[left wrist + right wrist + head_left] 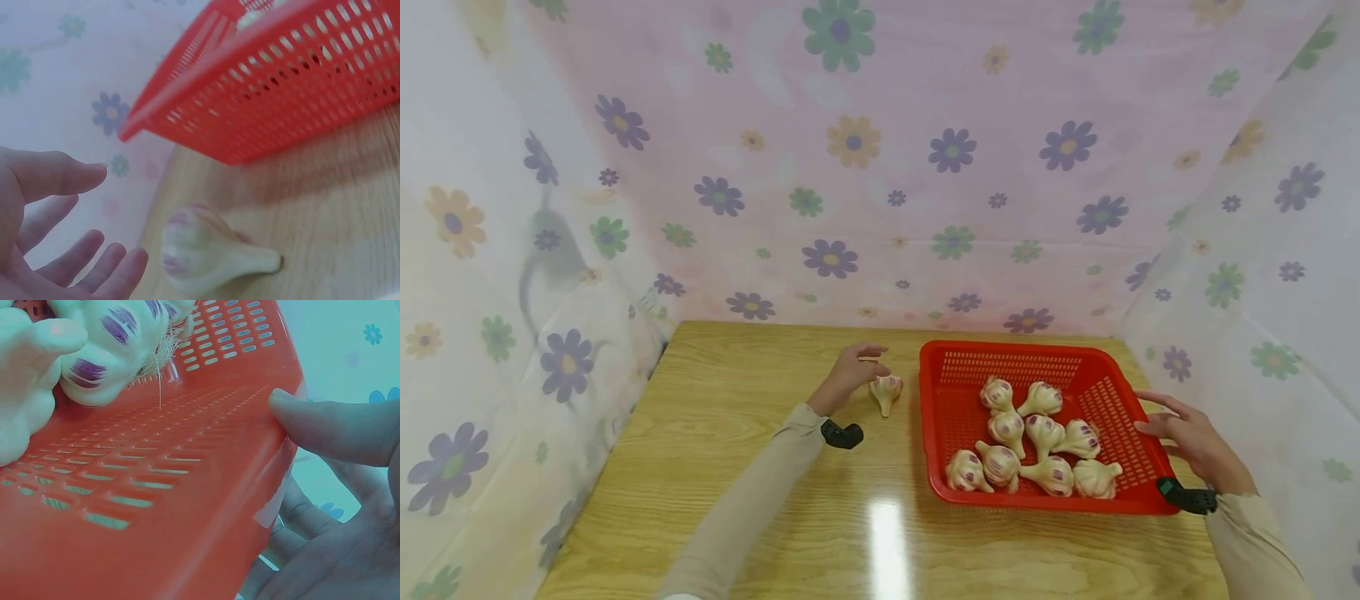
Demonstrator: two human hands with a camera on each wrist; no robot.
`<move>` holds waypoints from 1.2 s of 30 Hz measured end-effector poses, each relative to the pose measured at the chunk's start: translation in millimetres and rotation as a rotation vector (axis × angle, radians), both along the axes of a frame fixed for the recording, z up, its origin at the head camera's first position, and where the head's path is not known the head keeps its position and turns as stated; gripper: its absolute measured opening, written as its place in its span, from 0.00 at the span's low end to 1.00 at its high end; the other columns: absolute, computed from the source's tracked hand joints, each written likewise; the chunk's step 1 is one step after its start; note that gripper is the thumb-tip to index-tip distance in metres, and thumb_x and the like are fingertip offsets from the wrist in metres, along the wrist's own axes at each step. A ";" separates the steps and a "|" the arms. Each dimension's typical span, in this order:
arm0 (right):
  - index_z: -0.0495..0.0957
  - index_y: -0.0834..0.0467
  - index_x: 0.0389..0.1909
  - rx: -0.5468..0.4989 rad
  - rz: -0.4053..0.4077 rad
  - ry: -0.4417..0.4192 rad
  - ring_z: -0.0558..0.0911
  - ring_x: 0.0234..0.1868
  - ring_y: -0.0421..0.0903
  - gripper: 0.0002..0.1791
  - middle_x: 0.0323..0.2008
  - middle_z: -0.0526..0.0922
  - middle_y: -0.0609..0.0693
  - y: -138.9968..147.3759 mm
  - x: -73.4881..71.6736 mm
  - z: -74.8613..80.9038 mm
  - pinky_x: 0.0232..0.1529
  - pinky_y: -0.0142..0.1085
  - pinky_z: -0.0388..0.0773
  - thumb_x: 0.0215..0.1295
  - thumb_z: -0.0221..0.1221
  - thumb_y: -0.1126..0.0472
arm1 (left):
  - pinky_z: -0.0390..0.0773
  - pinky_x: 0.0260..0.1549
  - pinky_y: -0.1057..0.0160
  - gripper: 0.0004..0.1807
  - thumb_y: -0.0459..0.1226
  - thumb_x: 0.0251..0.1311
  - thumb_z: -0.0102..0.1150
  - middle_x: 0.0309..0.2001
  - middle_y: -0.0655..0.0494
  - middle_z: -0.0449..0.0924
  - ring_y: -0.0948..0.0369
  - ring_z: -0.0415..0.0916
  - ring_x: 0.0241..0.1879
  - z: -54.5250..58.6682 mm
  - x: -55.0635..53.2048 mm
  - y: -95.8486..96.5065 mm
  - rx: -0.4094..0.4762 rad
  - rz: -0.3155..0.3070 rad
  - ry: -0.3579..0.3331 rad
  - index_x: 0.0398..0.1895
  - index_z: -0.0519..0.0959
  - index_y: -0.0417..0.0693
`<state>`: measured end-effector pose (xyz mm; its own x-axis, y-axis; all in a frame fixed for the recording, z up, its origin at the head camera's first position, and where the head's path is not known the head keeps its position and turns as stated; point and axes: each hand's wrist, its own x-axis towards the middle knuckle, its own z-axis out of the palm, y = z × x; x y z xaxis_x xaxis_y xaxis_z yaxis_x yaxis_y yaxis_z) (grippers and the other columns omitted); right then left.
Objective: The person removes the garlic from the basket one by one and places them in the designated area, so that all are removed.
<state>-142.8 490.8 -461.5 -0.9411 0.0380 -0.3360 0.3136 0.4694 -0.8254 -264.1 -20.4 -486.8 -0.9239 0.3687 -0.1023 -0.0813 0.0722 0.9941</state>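
Observation:
A single garlic bulb (886, 392) lies on the wooden table, left of a red plastic basket (928, 450). Beside that bulb is my left hand (855, 371), its fingers spread and slightly bent. In the left wrist view, space shows between these fingers and the garlic bulb (200, 250). Several more garlic bulbs (1045, 433) are heaped in the basket, mostly toward its near side. My right hand (1195, 442) holds the basket's right edge. In the right wrist view its thumb (337, 428) lies at the rim, with the other fingers outside the wall.
The wooden table (737, 467) carries the basket on its right half. A flowered cloth (895, 167) hangs behind the table and along both sides, close to the right hand. Each wrist wears a black strap-like device (842, 434).

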 end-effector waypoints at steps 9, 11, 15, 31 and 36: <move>0.48 0.64 0.72 0.038 0.028 0.011 0.79 0.39 0.36 0.38 0.45 0.77 0.45 0.9 -0.6 1.7 0.48 0.55 0.74 0.70 0.53 0.53 | 0.74 0.51 0.48 0.22 0.32 0.58 0.61 0.57 0.47 0.72 0.53 0.76 0.47 35.2 5.7 17.2 0.011 -0.088 -0.009 0.57 0.75 0.42; 0.47 0.64 0.72 0.043 0.031 0.013 0.79 0.39 0.36 0.39 0.45 0.77 0.45 1.4 -0.6 2.0 0.48 0.56 0.74 0.70 0.53 0.52 | 0.75 0.49 0.51 0.23 0.32 0.58 0.62 0.58 0.44 0.71 0.54 0.76 0.48 42.1 7.3 21.9 0.013 -0.118 -0.013 0.58 0.73 0.40; 0.47 0.65 0.72 0.036 0.020 0.014 0.79 0.39 0.37 0.39 0.44 0.77 0.44 1.0 -0.5 2.2 0.47 0.53 0.75 0.69 0.54 0.52 | 0.78 0.44 0.59 0.25 0.34 0.58 0.63 0.60 0.41 0.69 0.52 0.76 0.49 54.6 11.8 30.5 -0.003 -0.194 -0.003 0.59 0.72 0.39; 0.49 0.61 0.72 0.002 -0.022 -0.015 0.80 0.39 0.40 0.38 0.42 0.78 0.42 -1.4 -0.6 3.1 0.42 0.45 0.79 0.68 0.55 0.54 | 0.80 0.40 0.55 0.19 0.32 0.52 0.68 0.48 0.51 0.75 0.57 0.78 0.40 62.7 18.0 74.6 -0.160 -0.352 -0.080 0.49 0.77 0.44; 0.50 0.61 0.72 -0.004 -0.031 -0.019 0.80 0.39 0.40 0.38 0.45 0.78 0.44 -1.2 -1.8 1.9 0.43 0.47 0.78 0.68 0.56 0.53 | 0.81 0.35 0.56 0.18 0.32 0.52 0.68 0.47 0.50 0.75 0.52 0.78 0.42 61.4 25.5 90.5 -0.242 -0.430 -0.089 0.48 0.77 0.44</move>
<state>-144.7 489.6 -459.6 -0.9331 0.0653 -0.3537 0.3432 0.4562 -0.8210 -238.6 70.1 -425.5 -0.6772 0.6702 -0.3038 -0.0777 0.3454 0.9352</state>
